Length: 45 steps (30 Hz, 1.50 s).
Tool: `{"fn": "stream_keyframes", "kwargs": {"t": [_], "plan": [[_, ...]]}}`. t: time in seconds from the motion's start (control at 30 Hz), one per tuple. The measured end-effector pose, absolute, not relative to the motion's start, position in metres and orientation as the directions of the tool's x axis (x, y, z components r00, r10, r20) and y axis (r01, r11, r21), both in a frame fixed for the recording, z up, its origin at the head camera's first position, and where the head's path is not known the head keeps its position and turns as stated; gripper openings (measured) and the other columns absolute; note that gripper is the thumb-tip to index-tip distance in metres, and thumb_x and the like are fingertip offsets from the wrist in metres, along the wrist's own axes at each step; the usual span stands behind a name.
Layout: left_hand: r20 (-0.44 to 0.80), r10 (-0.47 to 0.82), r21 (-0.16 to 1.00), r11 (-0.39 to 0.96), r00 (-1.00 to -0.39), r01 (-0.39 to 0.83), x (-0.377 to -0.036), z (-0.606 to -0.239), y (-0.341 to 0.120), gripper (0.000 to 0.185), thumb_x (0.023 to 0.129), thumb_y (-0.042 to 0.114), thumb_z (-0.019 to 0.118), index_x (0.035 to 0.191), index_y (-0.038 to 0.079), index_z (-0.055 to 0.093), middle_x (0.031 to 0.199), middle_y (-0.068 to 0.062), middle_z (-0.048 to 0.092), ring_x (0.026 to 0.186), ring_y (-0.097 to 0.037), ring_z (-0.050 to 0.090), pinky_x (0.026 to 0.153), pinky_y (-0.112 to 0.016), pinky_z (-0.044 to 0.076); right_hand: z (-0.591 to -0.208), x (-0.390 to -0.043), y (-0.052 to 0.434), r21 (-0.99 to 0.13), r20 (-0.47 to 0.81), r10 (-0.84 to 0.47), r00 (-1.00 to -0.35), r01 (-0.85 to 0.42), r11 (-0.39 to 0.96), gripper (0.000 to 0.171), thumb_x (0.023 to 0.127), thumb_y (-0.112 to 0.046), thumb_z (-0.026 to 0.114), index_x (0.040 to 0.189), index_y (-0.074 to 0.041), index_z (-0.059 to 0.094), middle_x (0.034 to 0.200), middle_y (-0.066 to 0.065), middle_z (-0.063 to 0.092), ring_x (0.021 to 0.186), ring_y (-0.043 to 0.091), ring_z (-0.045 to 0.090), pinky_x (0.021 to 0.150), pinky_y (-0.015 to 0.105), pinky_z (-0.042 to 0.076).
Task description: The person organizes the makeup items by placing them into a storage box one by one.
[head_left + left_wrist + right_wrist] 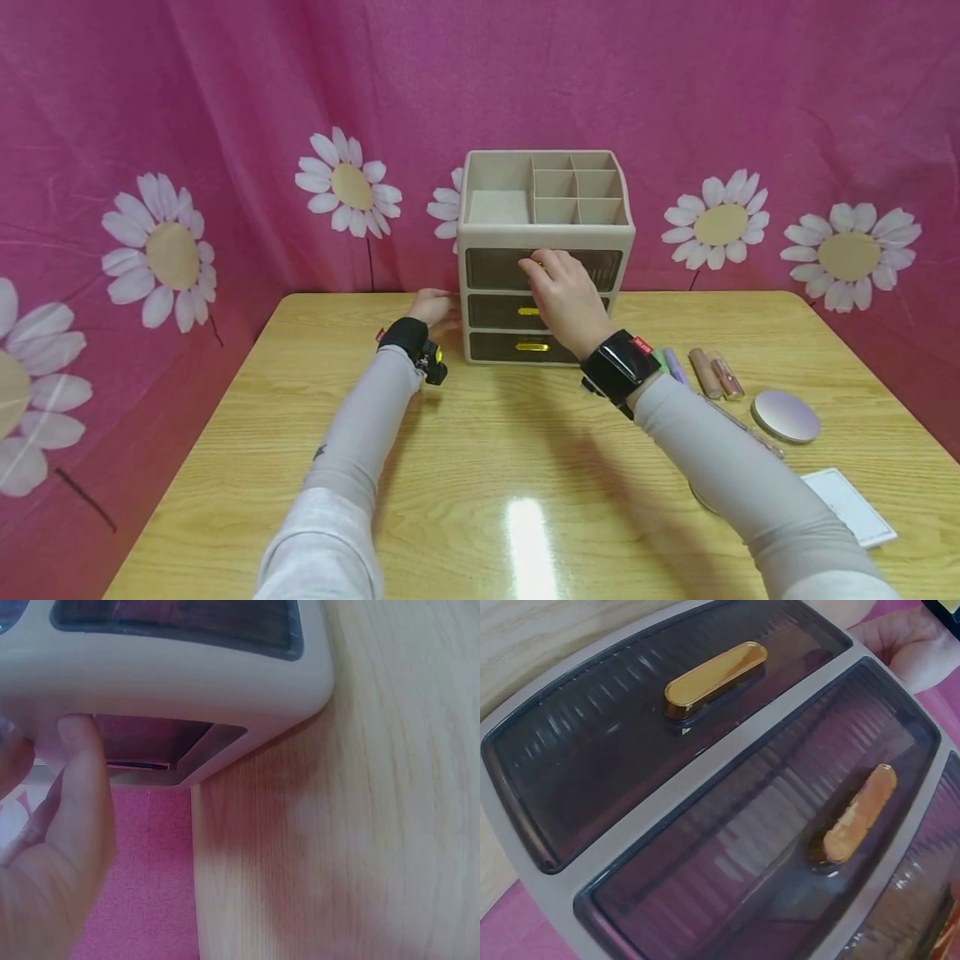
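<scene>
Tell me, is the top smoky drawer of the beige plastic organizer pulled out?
No, the top smoky drawer sits flush in the beige plastic organizer, with the right hand at its gold handle.

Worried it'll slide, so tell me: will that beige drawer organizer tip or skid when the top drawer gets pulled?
The organizer looks light, empty plastic on a glossy table, so skidding seems likely. The left hand bracing its side probably prevents that.

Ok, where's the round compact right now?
In the head view the round compact lies on the table on the person's right, just past the lip-gloss tubes and ahead of the white card.
</scene>
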<state>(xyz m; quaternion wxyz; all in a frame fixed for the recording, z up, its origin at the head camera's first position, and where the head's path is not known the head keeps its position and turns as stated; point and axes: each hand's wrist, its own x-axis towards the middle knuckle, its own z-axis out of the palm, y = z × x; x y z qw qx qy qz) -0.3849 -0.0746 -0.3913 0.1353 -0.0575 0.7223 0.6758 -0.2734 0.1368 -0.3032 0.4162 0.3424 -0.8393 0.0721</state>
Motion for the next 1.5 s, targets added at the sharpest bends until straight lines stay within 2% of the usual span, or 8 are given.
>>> {"fn": "stream_keyframes", "kwargs": {"t": [0.2, 0.43, 0.8, 1.0, 1.2, 1.3, 1.43, 1.5], "plan": [[-0.267, 0.093, 0.960, 0.111, -0.959, -0.257, -0.379, -0.386, -0.074, 0.038, 0.089, 0.001, 0.049, 0.126, -0.004, 0.051, 0.105, -0.017, 0.062, 0.087, -0.021, 0.061, 0.081, -0.035, 0.052, -0.307, -0.281, 0.139, 0.215, 0.756, -0.531, -0.383, -0.620, 0.755, 0.029, 0.074, 0.015, 0.057, 0.103, 0.006, 0.060, 0.097, 0.018, 0.056, 0.089, 0.032, 0.052, 0.079, 0.041, 0.046], [-0.295, 0.096, 0.955, 0.063, -0.951, -0.289, -0.367, -0.374, -0.071, 0.038, 0.089, -0.001, 0.047, 0.127, -0.004, 0.050, 0.114, -0.021, 0.057, 0.090, -0.023, 0.057, 0.091, -0.039, 0.047, -0.305, -0.284, 0.140, 0.238, 0.760, -0.540, -0.362, -0.617, 0.750, 0.029, 0.074, 0.015, 0.060, 0.101, 0.006, 0.060, 0.095, 0.017, 0.056, 0.087, 0.031, 0.052, 0.076, 0.040, 0.047], [-0.271, 0.102, 0.961, 0.079, -0.957, -0.264, -0.378, -0.385, -0.074, 0.036, 0.088, 0.001, 0.051, 0.124, -0.004, 0.053, 0.101, -0.016, 0.062, 0.081, -0.019, 0.061, 0.078, -0.033, 0.052, -0.303, -0.283, 0.140, 0.242, 0.745, -0.549, -0.379, -0.614, 0.751, 0.025, 0.076, 0.015, 0.059, 0.100, 0.006, 0.060, 0.094, 0.016, 0.055, 0.088, 0.030, 0.052, 0.074, 0.039, 0.047], [-0.287, 0.102, 0.957, 0.080, -0.953, -0.280, -0.369, -0.376, -0.072, 0.038, 0.089, -0.001, 0.049, 0.127, -0.003, 0.051, 0.110, -0.018, 0.058, 0.088, -0.021, 0.057, 0.085, -0.035, 0.050, -0.303, -0.275, 0.140, 0.245, 0.740, -0.556, -0.379, -0.618, 0.747, 0.025, 0.076, 0.014, 0.058, 0.099, 0.005, 0.061, 0.095, 0.015, 0.057, 0.088, 0.029, 0.053, 0.074, 0.038, 0.048], [-0.286, 0.094, 0.955, 0.109, -0.954, -0.276, -0.371, -0.378, -0.073, 0.037, 0.089, 0.000, 0.050, 0.125, -0.001, 0.053, 0.103, -0.014, 0.060, 0.081, -0.018, 0.058, 0.082, -0.034, 0.050, -0.303, -0.263, 0.142, 0.263, 0.742, -0.573, -0.348, -0.636, 0.726, 0.028, 0.072, 0.015, 0.061, 0.099, 0.005, 0.061, 0.094, 0.015, 0.057, 0.085, 0.029, 0.052, 0.071, 0.038, 0.048], [-0.295, 0.111, 0.954, 0.098, -0.949, -0.284, -0.359, -0.365, -0.071, 0.037, 0.089, -0.001, 0.048, 0.126, -0.004, 0.051, 0.100, -0.015, 0.059, 0.079, -0.017, 0.056, 0.088, -0.037, 0.048, -0.303, -0.256, 0.143, 0.262, 0.749, -0.573, -0.333, -0.645, 0.718, 0.026, 0.074, 0.014, 0.060, 0.098, 0.005, 0.061, 0.094, 0.015, 0.057, 0.084, 0.029, 0.053, 0.070, 0.038, 0.048], [-0.312, 0.120, 0.949, 0.080, -0.943, -0.304, -0.345, -0.350, -0.070, 0.038, 0.090, -0.003, 0.045, 0.128, -0.007, 0.048, 0.107, -0.019, 0.056, 0.083, -0.020, 0.055, 0.096, -0.041, 0.042, -0.303, -0.247, 0.143, 0.256, 0.752, -0.573, -0.326, -0.656, 0.710, 0.024, 0.076, 0.012, 0.061, 0.098, 0.005, 0.062, 0.094, 0.016, 0.058, 0.085, 0.029, 0.053, 0.072, 0.038, 0.049], [-0.317, 0.116, 0.948, 0.074, -0.941, -0.310, -0.350, -0.355, -0.071, 0.038, 0.090, -0.003, 0.046, 0.128, -0.005, 0.048, 0.111, -0.020, 0.056, 0.087, -0.022, 0.056, 0.094, -0.039, 0.044, -0.303, -0.243, 0.143, 0.261, 0.753, -0.576, -0.317, -0.660, 0.704, 0.024, 0.076, 0.012, 0.062, 0.099, 0.005, 0.063, 0.093, 0.016, 0.058, 0.085, 0.029, 0.054, 0.073, 0.038, 0.049]]}}
